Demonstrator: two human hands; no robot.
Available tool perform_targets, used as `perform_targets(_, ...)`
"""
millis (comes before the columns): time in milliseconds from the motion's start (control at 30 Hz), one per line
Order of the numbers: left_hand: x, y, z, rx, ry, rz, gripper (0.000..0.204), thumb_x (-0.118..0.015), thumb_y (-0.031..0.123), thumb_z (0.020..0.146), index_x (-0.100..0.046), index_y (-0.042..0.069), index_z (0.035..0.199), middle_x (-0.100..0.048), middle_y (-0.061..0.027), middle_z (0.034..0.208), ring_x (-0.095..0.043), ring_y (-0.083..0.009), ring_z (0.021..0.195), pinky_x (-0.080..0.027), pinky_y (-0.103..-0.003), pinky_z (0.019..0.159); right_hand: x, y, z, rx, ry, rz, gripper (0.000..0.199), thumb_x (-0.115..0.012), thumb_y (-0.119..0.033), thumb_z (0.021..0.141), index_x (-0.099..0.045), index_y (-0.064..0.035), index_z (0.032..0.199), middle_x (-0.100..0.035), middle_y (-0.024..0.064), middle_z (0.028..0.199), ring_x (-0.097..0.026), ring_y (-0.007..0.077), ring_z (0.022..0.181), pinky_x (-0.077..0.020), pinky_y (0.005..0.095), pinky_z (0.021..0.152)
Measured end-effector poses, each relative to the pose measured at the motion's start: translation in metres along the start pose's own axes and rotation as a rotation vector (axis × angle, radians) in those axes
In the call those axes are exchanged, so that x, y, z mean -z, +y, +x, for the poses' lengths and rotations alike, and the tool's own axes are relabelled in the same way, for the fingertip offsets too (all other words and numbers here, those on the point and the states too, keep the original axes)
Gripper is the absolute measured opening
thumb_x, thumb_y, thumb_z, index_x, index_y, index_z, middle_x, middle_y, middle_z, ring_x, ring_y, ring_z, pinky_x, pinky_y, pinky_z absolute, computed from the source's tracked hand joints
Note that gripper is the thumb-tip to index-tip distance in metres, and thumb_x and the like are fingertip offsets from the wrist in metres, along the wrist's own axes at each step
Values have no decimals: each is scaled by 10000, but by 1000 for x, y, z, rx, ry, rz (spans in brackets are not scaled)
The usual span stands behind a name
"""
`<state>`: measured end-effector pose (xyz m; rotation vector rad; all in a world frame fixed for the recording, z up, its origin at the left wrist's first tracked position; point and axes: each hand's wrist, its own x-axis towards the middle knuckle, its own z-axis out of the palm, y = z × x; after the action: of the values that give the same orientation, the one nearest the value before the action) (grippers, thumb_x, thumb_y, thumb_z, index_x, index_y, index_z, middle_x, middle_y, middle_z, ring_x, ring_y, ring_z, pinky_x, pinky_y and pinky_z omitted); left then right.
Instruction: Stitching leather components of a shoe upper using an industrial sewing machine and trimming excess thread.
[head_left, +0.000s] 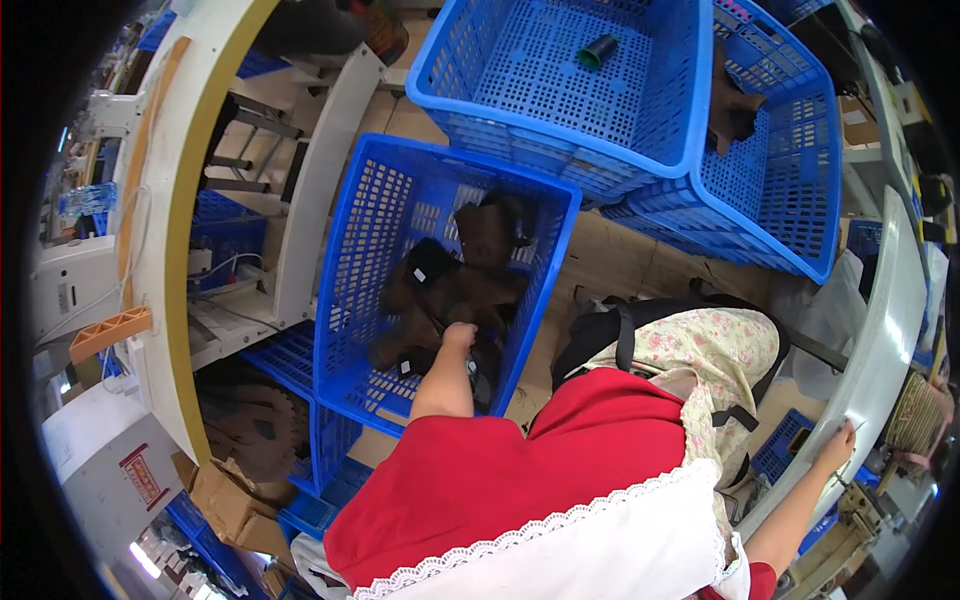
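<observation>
My left hand reaches down into a blue plastic crate on the floor. Its fingers are closed at a heap of dark brown, leather-like cut pieces; what lies inside the fingers is hidden. Small white tags show on some of the pieces, and one brown piece leans toward the crate's far side. Off to the right, my right hand is at the edge of a curved-looking white tabletop. That hand is small in view, and how its fingers are set is unclear.
Ahead stands another blue crate with a dark green cone in it. Beside it, a blue crate holds a brown piece. A white worktable with a yellow edge runs along my left. Cardboard lies below it.
</observation>
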<state>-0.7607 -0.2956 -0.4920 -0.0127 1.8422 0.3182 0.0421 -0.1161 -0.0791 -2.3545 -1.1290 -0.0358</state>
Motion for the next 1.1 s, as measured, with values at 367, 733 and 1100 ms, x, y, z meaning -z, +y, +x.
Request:
perform_targets(367,-69,171,48,-309,128,394,562,-661,202,805,-546,-50,1293,-568,-284,1291,-507,-404,1261,-423,-402,1063,-34,-134,7,169,-132,107,369,-515,-328,1014,-654,-45,1206,-673,44,1061,-545,93,768,-414,233,666)
perform_targets(733,-55,244,194,-445,73,1040,784,-536,339,881,-198,141,1560,-105,-68,1642,-118,-255,1509,-190,-418,1212,-292,-519,-247,1037,-977,157,197,-645,-241,879,-674,-52,831,-542,109,1378,-380,314,1381,-269,455,1126)
perform_targets(1100,-102,240,132,-987,128,1126,642,-515,309,906,-344,153,1505,-286,-137,1575,-258,-327,1452,-194,-481,1181,-291,-531,-254,1160,-1032,66,208,-707,-269,806,-682,-88,705,-531,84,1365,-354,325,1388,-212,558,1138)
